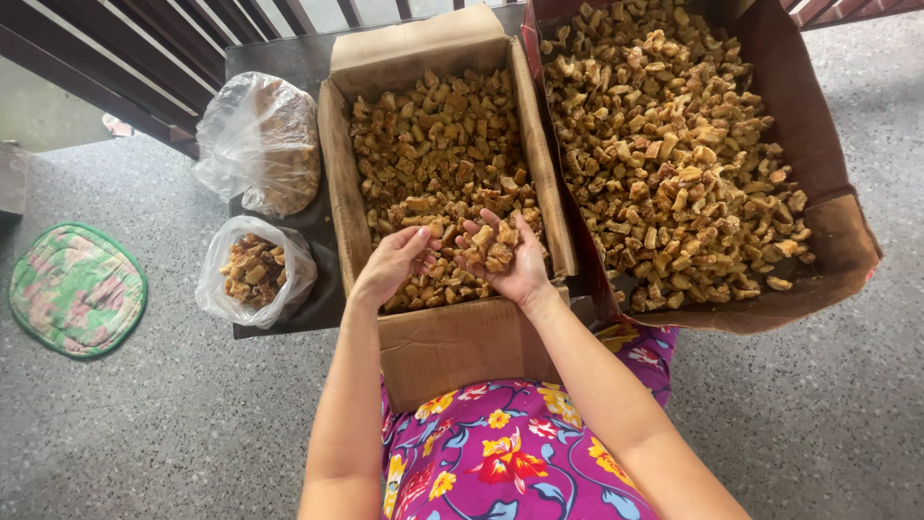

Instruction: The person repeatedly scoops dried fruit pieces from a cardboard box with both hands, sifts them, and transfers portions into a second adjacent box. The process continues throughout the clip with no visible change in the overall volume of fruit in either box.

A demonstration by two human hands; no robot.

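Two open cardboard boxes stand side by side on a low table (pixel 289 58). The left box (pixel 438 337) sits directly in front of the person, the right box (pixel 818 144) just beside it, their walls touching. Both hold loose fried pieces (pixel 664 144). Over the near end of the left box, the left hand (pixel 390 265) and the right hand (pixel 505 255) lie close together, the right one cupping a small heap of pieces. Left of the boxes, on the table, two plastic bags rest: the far bag (pixel 260 140) behind the near bag (pixel 252 272). Farther left, on the floor, lies a padded mat (pixel 77 289).
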